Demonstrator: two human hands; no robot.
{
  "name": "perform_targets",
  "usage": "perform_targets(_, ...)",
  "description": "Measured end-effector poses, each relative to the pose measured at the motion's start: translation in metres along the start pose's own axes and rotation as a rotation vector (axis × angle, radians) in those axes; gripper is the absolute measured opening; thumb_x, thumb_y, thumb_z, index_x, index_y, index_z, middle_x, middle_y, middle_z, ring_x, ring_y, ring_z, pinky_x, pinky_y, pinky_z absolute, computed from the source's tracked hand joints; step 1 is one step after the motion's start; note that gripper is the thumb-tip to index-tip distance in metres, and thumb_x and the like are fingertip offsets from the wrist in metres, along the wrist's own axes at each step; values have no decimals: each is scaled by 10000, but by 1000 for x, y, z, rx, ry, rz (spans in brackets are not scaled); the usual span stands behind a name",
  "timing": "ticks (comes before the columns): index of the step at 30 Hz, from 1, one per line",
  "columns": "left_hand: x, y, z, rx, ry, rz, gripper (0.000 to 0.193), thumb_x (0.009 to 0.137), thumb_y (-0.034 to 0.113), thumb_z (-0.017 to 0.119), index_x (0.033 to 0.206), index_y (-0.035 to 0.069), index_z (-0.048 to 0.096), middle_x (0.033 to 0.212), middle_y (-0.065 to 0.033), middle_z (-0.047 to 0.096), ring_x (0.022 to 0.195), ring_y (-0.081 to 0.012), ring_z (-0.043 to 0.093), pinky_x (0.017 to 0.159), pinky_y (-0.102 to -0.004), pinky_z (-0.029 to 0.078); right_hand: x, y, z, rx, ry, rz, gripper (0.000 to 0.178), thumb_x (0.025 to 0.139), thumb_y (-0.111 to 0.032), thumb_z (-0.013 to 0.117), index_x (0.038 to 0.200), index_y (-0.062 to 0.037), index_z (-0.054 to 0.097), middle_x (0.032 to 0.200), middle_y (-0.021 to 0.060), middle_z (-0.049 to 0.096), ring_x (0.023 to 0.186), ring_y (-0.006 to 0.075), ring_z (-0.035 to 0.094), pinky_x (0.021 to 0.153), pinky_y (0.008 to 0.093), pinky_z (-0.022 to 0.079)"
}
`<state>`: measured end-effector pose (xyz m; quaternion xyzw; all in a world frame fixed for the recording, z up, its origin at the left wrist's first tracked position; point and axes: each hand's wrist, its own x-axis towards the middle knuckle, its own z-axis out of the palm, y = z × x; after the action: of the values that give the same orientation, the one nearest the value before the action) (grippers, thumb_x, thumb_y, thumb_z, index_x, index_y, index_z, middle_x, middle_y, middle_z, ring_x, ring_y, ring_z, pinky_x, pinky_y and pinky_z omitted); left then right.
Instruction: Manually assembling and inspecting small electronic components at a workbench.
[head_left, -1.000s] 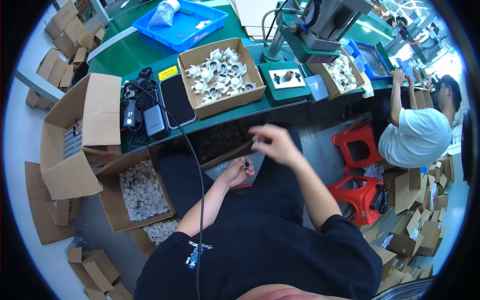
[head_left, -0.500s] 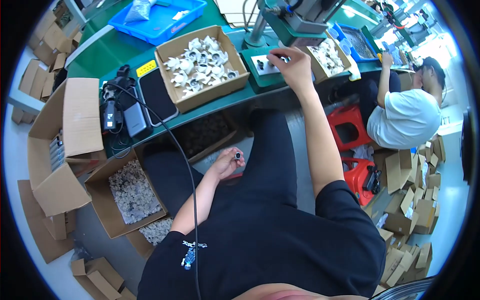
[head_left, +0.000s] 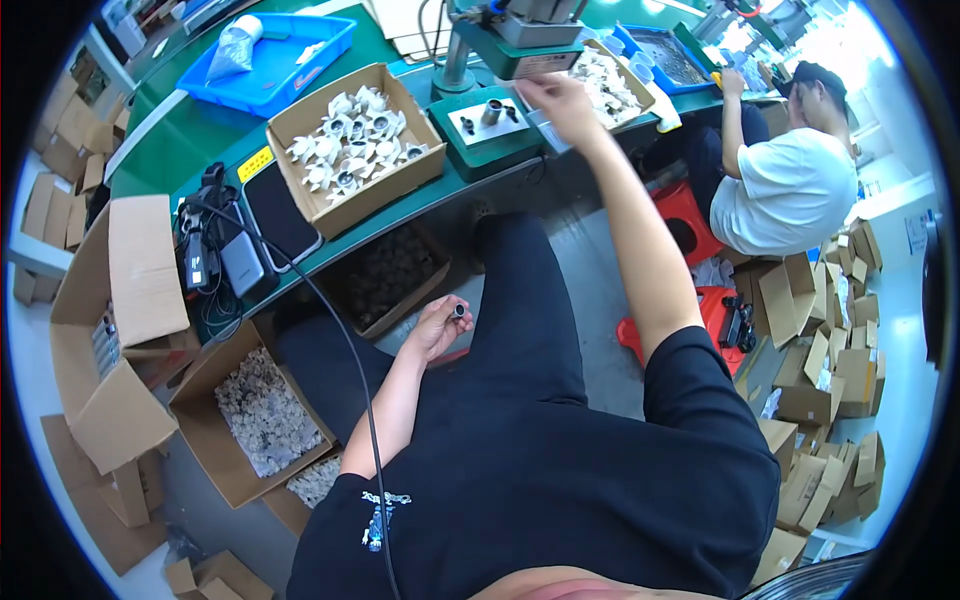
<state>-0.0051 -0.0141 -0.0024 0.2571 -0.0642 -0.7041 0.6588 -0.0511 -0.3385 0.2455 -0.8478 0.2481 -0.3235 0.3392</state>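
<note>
My left hand point(head_left: 438, 322) rests low over my lap, fingers curled around a small dark cylindrical part point(head_left: 459, 311). My right hand point(head_left: 560, 100) is stretched far forward over the green bench, beside the green press base point(head_left: 480, 125) that carries two or three small metal parts. Its fingers are bent and blurred; whether they pinch anything cannot be told. Just beyond it lies a cardboard box of pale parts point(head_left: 612, 82). Left of the press stands another cardboard box of white wrapped parts point(head_left: 352, 148).
A blue tray point(head_left: 275, 60), a phone and a cabled device point(head_left: 225, 255) lie on the green bench. Open cardboard boxes point(head_left: 255, 415) of white pieces stand on the floor at my left. A seated co-worker point(head_left: 780, 170) and red stools point(head_left: 690, 215) are on the right.
My right hand has moved from near my lap up and forward to the press on the bench. My left hand has stayed by my lap with the small part.
</note>
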Motion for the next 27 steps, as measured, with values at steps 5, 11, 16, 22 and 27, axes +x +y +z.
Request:
perform_targets(5, -6, 1, 4, 18, 20, 1, 306, 911, 345, 648, 934, 41, 628, 792, -71, 638, 745, -154, 610, 755, -317, 517, 34, 61, -75, -485, 192, -72, 220, 819, -158, 669, 1003, -49, 717, 960, 170, 697, 932, 310, 667, 825, 372, 514)
perform_targets(11, -5, 2, 2, 18, 59, 13, 309, 908, 350, 651, 935, 43, 629, 798, -66, 641, 748, -147, 619, 754, -313, 523, 39, 104, -80, -861, -99, -148, 282, 806, -202, 669, 1059, -84, 705, 1033, 133, 699, 943, 320, 667, 874, 392, 516)
perform_targets(16, -3, 0, 2, 29, 82, -8, 311, 906, 356, 655, 941, 48, 630, 800, -63, 641, 751, -144, 618, 754, -313, 523, 37, 93, -84, -533, 83, 33, 316, 822, -222, 698, 1082, -43, 683, 1044, 172, 690, 934, 299, 676, 838, 363, 520)
perform_targets(22, -1, -2, 1, 52, 84, -38, 313, 908, 355, 655, 947, 46, 627, 797, -61, 635, 750, -142, 611, 754, -312, 523, 9, 8, -48, -242, 194, -59, 317, 860, -214, 693, 1089, 3, 660, 998, 151, 705, 887, 208, 679, 805, 313, 520)
perform_targets(27, 3, -2, 2, 33, 74, -42, 308, 913, 349, 652, 947, 45, 621, 804, -66, 632, 752, -145, 607, 761, -314, 520, -17, -24, 1, 20, -124, -21, 286, 868, -124, 691, 1116, 10, 646, 977, 136, 708, 838, 150, 656, 777, 284, 509)
